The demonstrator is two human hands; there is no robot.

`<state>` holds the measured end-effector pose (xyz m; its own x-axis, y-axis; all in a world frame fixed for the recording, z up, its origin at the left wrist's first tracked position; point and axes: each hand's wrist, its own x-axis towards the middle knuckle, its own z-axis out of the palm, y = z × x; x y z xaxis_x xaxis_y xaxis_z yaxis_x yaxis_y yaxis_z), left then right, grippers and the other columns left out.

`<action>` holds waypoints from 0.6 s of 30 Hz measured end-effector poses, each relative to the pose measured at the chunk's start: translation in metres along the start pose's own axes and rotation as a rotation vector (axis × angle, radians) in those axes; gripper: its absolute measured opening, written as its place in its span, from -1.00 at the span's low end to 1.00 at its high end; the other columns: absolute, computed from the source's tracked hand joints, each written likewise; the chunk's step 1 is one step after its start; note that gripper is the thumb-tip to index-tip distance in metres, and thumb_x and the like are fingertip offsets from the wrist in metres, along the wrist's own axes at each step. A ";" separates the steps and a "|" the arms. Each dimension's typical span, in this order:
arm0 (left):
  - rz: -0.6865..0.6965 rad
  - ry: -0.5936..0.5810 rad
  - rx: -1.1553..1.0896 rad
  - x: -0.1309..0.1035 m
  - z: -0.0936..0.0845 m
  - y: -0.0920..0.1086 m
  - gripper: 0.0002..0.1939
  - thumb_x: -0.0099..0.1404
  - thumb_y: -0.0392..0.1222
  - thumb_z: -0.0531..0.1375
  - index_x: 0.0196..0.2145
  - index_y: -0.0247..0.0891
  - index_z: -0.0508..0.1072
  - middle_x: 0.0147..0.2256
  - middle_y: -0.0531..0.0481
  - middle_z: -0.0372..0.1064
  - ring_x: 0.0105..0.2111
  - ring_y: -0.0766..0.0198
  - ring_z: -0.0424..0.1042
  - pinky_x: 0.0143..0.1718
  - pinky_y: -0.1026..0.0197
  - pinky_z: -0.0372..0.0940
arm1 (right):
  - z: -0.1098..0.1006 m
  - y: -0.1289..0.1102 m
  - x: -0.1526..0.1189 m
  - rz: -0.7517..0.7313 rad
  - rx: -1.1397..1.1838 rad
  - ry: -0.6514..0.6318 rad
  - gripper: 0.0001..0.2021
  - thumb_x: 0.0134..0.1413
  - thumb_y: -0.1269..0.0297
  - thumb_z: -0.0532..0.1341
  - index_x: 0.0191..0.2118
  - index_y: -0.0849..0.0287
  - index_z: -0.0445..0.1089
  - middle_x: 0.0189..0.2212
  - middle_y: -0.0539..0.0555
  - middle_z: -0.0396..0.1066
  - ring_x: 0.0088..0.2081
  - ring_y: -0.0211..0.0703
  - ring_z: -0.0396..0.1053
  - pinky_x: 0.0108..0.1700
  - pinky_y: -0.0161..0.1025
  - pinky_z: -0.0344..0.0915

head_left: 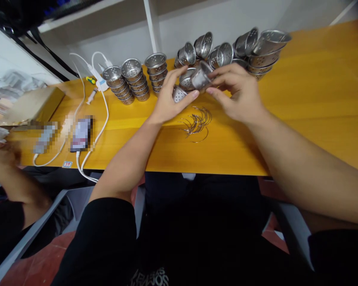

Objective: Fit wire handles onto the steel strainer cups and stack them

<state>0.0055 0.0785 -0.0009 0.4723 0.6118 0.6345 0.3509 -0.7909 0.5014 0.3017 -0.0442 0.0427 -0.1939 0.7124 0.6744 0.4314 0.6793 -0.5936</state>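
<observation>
A small perforated metal cup (201,76), tilted and slightly blurred, is pinched between the thumb and fingers of my right hand (240,91). Just left of it is my left hand (171,95), thumb and index finger spread in a C shape. Its thumb tip lies close by the held cup; whether they touch I cannot tell. Between and behind my hands, more perforated cups (179,93) show, partly hidden by my fingers. On the table below my hands lies a loose pile of thin curved metal wires (197,122).
Stacks of perforated cups (133,77) stand at the back left, and tilted cups (262,51) crowd the back right. Two phones with white cables (107,107), a syringe (92,96) and a cardboard box (35,105) occupy the left. Another person's arm (14,174) is at far left.
</observation>
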 end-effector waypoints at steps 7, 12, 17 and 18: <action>-0.240 0.006 -0.127 -0.001 0.007 -0.056 0.57 0.39 0.93 0.37 0.95 0.14 -0.17 0.93 -0.27 0.01 0.94 -0.39 0.06 0.95 -0.51 0.11 | -0.005 0.035 0.004 0.058 -0.138 0.136 -0.68 0.69 -0.21 0.47 0.02 -0.07 0.68 0.11 0.29 0.78 0.10 0.29 0.68 0.12 0.25 0.68; -0.267 -0.180 -0.148 -0.010 0.007 -0.032 0.46 0.42 0.88 0.43 0.89 -0.02 0.13 0.77 -0.46 0.34 0.88 -0.47 0.21 0.89 -0.60 0.16 | 0.001 0.032 0.002 -0.039 -0.135 0.117 -0.75 0.75 -0.11 0.44 0.07 -0.07 0.68 0.19 0.31 0.76 0.19 0.31 0.67 0.26 0.31 0.67; -0.215 -0.212 -0.094 -0.010 0.007 -0.005 0.33 0.40 0.77 0.55 0.79 -0.03 0.34 0.71 -0.41 0.44 0.82 -0.47 0.32 0.94 -0.52 0.09 | 0.001 0.019 0.000 -0.006 -0.133 0.050 -0.71 0.71 -0.28 0.42 0.07 -0.24 0.71 0.20 0.23 0.74 0.29 0.46 0.64 0.48 0.57 0.58; -0.208 -0.211 -0.087 -0.010 0.010 -0.003 0.33 0.39 0.74 0.58 0.78 -0.04 0.36 0.73 -0.42 0.41 0.82 -0.48 0.32 0.94 -0.51 0.09 | 0.000 0.016 0.000 0.018 -0.128 0.014 -0.68 0.71 -0.33 0.41 0.07 -0.27 0.72 0.22 0.22 0.74 0.32 0.50 0.63 0.53 0.62 0.55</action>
<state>0.0078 0.0750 -0.0146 0.5579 0.7370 0.3814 0.3913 -0.6389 0.6623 0.3084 -0.0334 0.0335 -0.1726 0.7213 0.6708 0.5439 0.6375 -0.5456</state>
